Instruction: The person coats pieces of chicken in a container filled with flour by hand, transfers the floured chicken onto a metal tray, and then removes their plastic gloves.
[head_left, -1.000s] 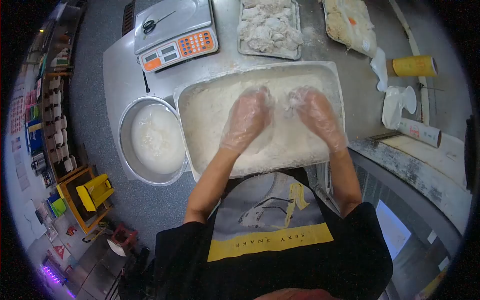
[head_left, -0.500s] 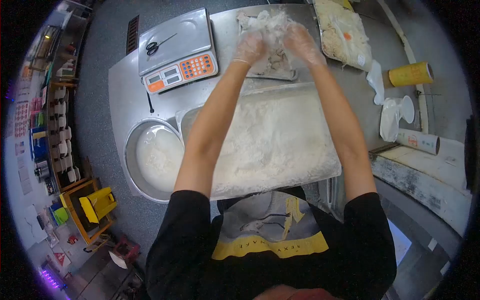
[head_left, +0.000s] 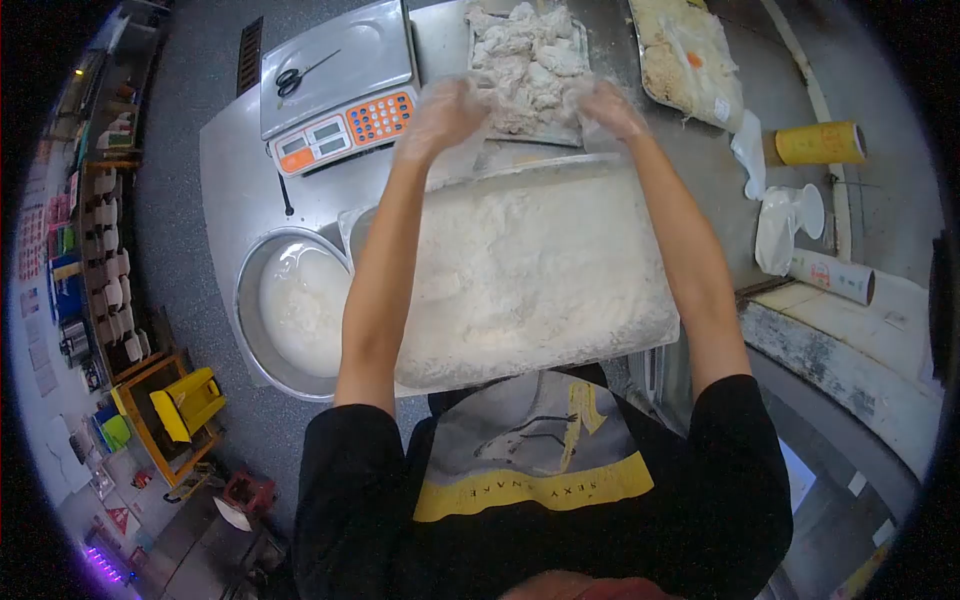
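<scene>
My left hand (head_left: 447,118), in a clear plastic glove, is over the table by the left edge of a metal tray (head_left: 583,60). My right hand (head_left: 607,108), gloved likewise, is at the tray's lower right corner. Motion and crinkled plastic blur the fingers of both hands, and whether the right one touches the tray cannot be made out. Flour-coated pieces (head_left: 530,75) are heaped on the tray. Nearer me, below both hands, is a large rectangular tub of white flour (head_left: 530,270), its left part hidden by my left forearm.
A metal bowl of milky liquid (head_left: 300,305) stands left of the tub. Behind it is a scale (head_left: 345,95) with black scissors (head_left: 290,80) on top. To the right are another filled tray (head_left: 690,65), a yellow roll (head_left: 820,143) and a white plastic bag (head_left: 778,230).
Both hands went from the flour tub to the far tray, where a pale heap was between them. Now they are farther apart, at its sides, and the coated pieces lie on it.
</scene>
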